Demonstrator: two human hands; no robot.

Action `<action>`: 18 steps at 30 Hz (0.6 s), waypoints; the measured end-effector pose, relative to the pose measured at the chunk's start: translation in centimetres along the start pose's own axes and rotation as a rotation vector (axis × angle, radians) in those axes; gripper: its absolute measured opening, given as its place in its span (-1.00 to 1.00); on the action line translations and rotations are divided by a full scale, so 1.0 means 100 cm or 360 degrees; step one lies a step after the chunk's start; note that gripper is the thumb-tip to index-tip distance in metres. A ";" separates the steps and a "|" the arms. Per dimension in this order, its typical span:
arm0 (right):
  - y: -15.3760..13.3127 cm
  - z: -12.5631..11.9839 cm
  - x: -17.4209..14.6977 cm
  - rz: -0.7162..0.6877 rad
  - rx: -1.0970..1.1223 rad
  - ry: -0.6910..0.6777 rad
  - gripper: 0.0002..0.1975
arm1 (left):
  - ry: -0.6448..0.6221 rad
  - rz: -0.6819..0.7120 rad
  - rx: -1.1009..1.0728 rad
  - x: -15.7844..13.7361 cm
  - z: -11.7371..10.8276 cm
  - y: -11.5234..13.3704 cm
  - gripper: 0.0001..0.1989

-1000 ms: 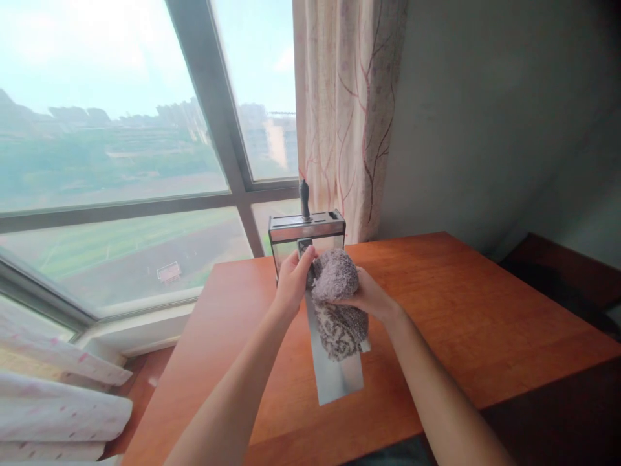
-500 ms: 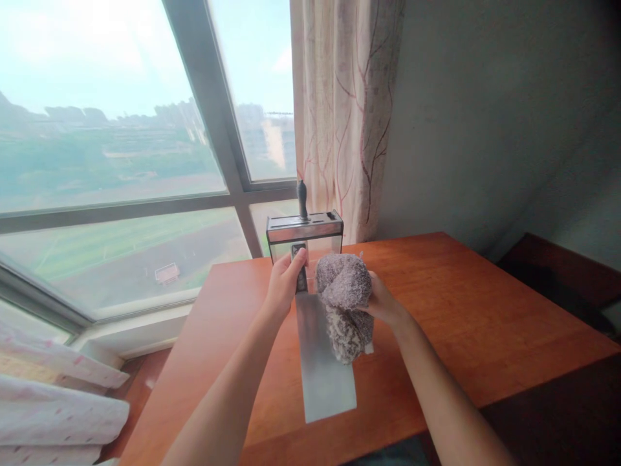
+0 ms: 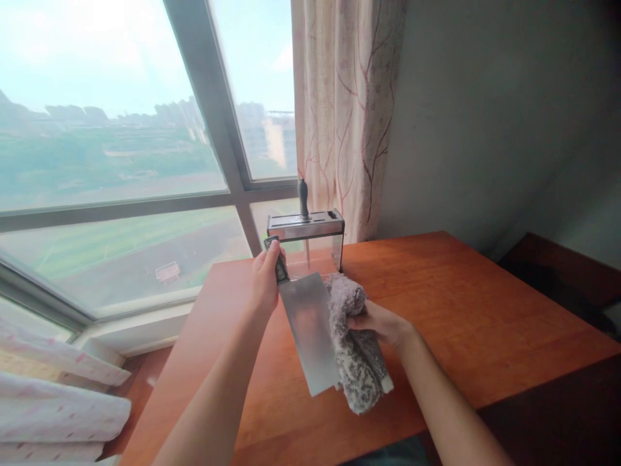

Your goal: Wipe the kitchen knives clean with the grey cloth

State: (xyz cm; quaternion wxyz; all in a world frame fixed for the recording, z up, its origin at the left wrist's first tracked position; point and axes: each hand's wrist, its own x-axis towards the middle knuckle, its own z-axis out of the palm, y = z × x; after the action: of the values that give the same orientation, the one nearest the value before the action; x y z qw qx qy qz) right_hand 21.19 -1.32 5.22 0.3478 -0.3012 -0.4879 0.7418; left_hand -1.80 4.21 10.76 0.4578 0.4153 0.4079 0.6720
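Note:
My left hand [image 3: 266, 278] is closed round the black handle of a cleaver [image 3: 310, 330], thumb along the handle. Its broad steel blade points down toward me, above the table. A fluffy grey cloth [image 3: 356, 349] is bunched in my right hand [image 3: 381, 321], lying against the blade's right edge and covering part of it. Behind both hands stands a clear-sided knife block [image 3: 305, 223] with a metal top. One dark-handled knife [image 3: 303, 197] is upright in it, its thin shaft visible through the clear side.
The wooden table [image 3: 436, 291] stretches out to the right. A large window [image 3: 121, 149] fills the left, with a patterned curtain [image 3: 347, 116] beside it. Another curtain [image 3: 58, 414] hangs at the lower left, and a dark piece of furniture [image 3: 557, 272] stands at the right.
My left hand has moved left and the cleaver has tilted, its handle leaning left. The right hand has brought the cloth lower, down along the blade's right side.

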 end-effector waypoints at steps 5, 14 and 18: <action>-0.008 0.030 0.016 -0.0106 -0.0067 0.0059 -0.47 | -0.0101 0.0024 0.0221 -0.015 0.017 0.000 -0.60; -0.020 0.042 0.028 -0.0297 -0.0185 0.0264 -0.53 | -0.0029 0.0188 0.0402 -0.020 0.021 0.004 -0.62; -0.005 0.044 0.021 -0.0240 -0.0214 0.0267 -0.57 | 0.0055 0.0198 0.0343 -0.014 0.013 0.005 -0.62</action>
State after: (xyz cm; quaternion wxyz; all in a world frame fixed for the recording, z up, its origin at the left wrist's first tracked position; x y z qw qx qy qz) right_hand 16.61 -1.75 7.02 0.4212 -0.3472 -0.5271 0.6513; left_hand -0.38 2.94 11.33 0.3606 0.4750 0.4591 0.6585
